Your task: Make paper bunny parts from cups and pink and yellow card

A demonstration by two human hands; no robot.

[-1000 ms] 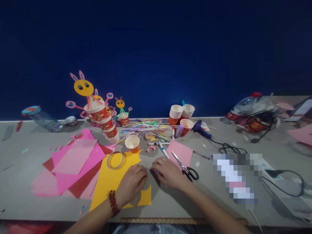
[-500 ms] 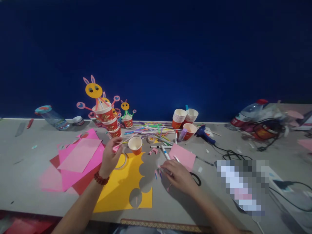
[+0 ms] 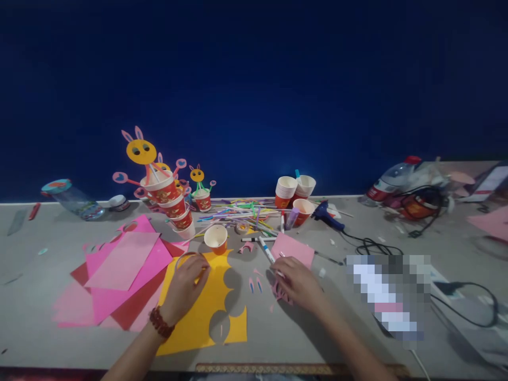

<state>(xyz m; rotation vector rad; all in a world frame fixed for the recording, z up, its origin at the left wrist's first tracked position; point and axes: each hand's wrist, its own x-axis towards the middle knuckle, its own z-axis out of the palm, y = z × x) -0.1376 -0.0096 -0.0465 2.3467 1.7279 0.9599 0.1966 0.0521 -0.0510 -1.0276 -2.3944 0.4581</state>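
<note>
My left hand [image 3: 187, 280], with a red bead bracelet at the wrist, hovers over the left part of the cut yellow paper [image 3: 198, 323]. Its thumb and fingers are loosely apart, partly covering a tape roll [image 3: 183, 258]. A paper cup [image 3: 216, 239] stands just beyond. My right hand [image 3: 297, 280] is closed over pink paper scraps [image 3: 280, 291]; whatever its fingertips hold is not clear. Left of it lie two small pink ear pieces with blue centres [image 3: 255, 286]. A marker [image 3: 266, 250] and a pink sheet [image 3: 293, 247] lie beyond my right hand.
Stacked cups with rabbit figures [image 3: 161, 188] stand back left, beside pink and red sheets [image 3: 123, 264]. Coloured pipe cleaners [image 3: 246, 212] lie in the middle. More cups [image 3: 286, 190], a glue gun [image 3: 327, 216] with its cable, and bottles [image 3: 392, 182] are rightward.
My left hand has come down and nearer, from beside the cup to over the yellow paper. My right hand has shifted slightly right, uncovering the ear pieces. The view has shifted slightly.
</note>
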